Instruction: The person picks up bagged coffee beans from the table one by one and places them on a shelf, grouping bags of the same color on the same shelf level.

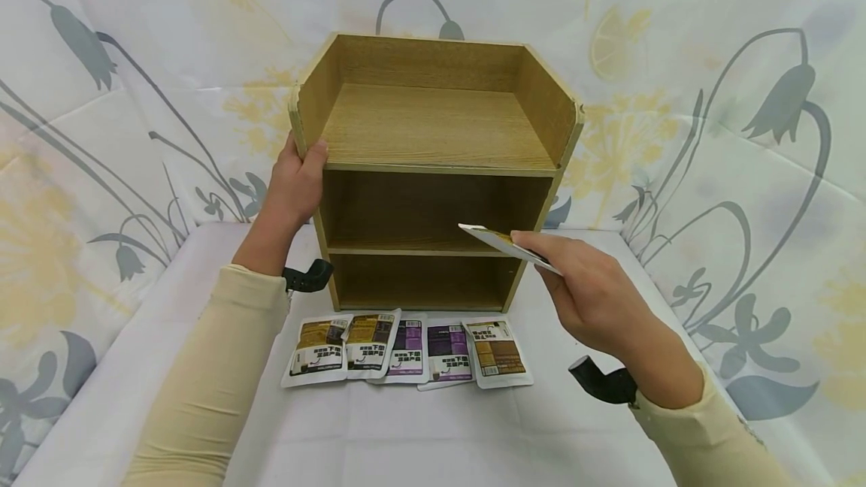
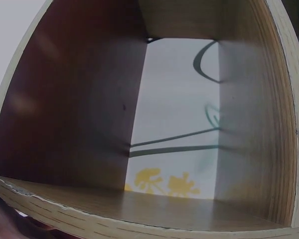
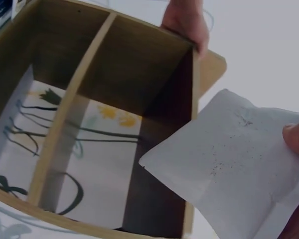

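A small wooden shelf point(image 1: 433, 126) stands on the white cloth, with a walled top and two compartments below. My left hand point(image 1: 296, 185) grips its left side near the top board. In front of the middle compartment, my right hand point(image 1: 588, 291) pinches a flat packet point(image 1: 504, 241) between thumb and fingers. The right wrist view shows the packet's plain white face point(image 3: 234, 154), with small dark specks, beside the shelf's opening. In the left wrist view, the compartment point(image 2: 174, 119) fills most of the picture, and little of the left hand shows.
Several packets lie in a row before the shelf: brown-labelled ones point(image 1: 318, 348) at the left, purple-labelled ones point(image 1: 449, 352) in the middle, another brown one point(image 1: 501, 353) at the right. A flower-printed cloth point(image 1: 710, 134) hangs behind and at both sides.
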Available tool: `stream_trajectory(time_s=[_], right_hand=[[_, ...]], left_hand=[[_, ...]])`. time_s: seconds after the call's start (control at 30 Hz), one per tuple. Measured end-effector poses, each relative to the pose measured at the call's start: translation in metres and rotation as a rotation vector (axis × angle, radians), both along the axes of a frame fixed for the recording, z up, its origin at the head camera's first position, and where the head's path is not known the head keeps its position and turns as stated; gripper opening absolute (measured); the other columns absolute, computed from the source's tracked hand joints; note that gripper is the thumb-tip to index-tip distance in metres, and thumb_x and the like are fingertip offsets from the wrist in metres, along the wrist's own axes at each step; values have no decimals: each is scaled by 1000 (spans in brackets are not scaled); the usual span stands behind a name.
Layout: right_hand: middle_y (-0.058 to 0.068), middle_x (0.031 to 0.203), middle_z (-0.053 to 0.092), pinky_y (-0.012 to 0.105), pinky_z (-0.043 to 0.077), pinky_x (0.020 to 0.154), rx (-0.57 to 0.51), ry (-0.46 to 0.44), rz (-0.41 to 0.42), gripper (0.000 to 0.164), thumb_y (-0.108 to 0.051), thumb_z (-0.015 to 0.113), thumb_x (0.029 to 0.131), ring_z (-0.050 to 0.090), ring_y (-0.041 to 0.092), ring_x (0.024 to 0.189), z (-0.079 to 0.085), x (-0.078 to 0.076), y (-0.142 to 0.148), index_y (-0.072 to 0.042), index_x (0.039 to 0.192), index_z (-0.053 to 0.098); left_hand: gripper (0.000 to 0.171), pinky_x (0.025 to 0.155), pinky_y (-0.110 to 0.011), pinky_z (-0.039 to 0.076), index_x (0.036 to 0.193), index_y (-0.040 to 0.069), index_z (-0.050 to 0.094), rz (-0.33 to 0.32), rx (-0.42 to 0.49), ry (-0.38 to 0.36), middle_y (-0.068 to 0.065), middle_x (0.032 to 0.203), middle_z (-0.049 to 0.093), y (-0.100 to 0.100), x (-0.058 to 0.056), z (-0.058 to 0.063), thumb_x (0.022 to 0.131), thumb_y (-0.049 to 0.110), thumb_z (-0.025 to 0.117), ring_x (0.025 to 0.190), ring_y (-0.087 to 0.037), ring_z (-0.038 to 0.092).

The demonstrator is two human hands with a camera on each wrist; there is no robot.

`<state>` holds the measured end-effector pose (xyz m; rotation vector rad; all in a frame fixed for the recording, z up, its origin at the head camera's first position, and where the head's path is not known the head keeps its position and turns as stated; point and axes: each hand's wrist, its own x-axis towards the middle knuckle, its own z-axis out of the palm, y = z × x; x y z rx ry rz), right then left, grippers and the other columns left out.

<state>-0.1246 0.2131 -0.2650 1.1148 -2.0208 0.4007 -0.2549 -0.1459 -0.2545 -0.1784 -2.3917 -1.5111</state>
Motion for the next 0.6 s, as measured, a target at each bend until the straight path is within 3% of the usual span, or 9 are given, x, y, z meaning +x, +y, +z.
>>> stream_trajectory(time_s=[0.2, 0.6], right_hand=[[11, 120, 67, 35, 48, 87, -5, 10, -11, 37, -20, 36, 105, 66, 27, 100, 13, 0, -4, 1, 125, 60], [12, 119, 67, 38, 50, 83, -36, 61, -4, 36, -19, 38, 105, 65, 28, 94, 29, -9, -10, 2, 125, 58]], left_hand=[[56, 108, -56, 34, 149, 16, 31, -1, 1, -1, -23, 145, 43, 0, 2, 1, 101, 45, 32, 132, -39, 42], [55, 108, -55, 34, 147, 15, 33, 2, 14, 1, -23, 144, 44, 1, 1, 1, 101, 45, 32, 132, -38, 43]])
